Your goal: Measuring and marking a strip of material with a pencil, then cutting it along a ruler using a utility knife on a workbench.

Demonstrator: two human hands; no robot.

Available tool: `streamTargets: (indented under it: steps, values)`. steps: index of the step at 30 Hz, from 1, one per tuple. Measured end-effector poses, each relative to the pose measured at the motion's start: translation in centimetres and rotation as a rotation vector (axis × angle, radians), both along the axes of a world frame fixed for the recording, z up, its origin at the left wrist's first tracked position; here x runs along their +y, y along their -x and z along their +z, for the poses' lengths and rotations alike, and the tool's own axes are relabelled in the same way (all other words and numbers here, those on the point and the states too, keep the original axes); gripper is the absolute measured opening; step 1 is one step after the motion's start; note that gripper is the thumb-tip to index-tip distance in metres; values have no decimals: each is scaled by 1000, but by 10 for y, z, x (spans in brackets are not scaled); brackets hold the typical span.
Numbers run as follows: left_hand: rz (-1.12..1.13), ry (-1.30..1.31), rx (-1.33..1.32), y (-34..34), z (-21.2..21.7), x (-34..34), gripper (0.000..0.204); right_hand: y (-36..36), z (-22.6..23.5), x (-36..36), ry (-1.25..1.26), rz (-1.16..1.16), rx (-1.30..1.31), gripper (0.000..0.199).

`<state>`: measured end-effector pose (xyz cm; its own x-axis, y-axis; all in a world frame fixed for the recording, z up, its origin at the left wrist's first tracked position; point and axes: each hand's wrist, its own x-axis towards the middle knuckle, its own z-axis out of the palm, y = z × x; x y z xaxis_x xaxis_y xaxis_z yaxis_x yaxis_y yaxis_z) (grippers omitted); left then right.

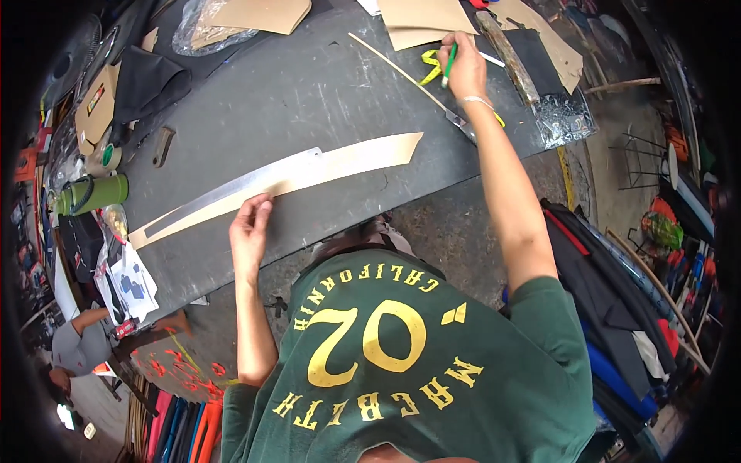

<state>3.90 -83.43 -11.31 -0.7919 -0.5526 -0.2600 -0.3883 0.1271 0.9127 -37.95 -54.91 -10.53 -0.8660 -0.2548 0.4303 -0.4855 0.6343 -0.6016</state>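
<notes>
My left hand (252, 229) is closed at the near edge of a long, curved tan cardboard strip (370, 159), with thumb and fingertips together there. Along the strip's left half lies a metal ruler (239, 184), close to those fingertips. At the far right of the table, my right hand (465, 71) grips a green pen (449, 65), held upright over the tabletop. Beside it are a yellow tape measure (429, 68), a thin wooden stick (390, 65) and a pair of scissors (460, 123), partly hidden by my right forearm.
Brown cardboard sheets (424, 17) lie along the far edge of the dark table (309, 92). A worn wooden bar (509, 58) sits at the right. On the left stand a green bottle (96, 193) and a tape roll (108, 157). Another person (81, 343) is at lower left.
</notes>
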Motion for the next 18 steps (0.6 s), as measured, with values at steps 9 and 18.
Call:
streamTargets:
  steps: [9,18]
  values:
    - [-575,252,479,173,89,39,44,-54,203,6,-47,498,-133,23]
    - [-807,-80,760,322,130,107,48,-83,291,16,-194,410,259,8]
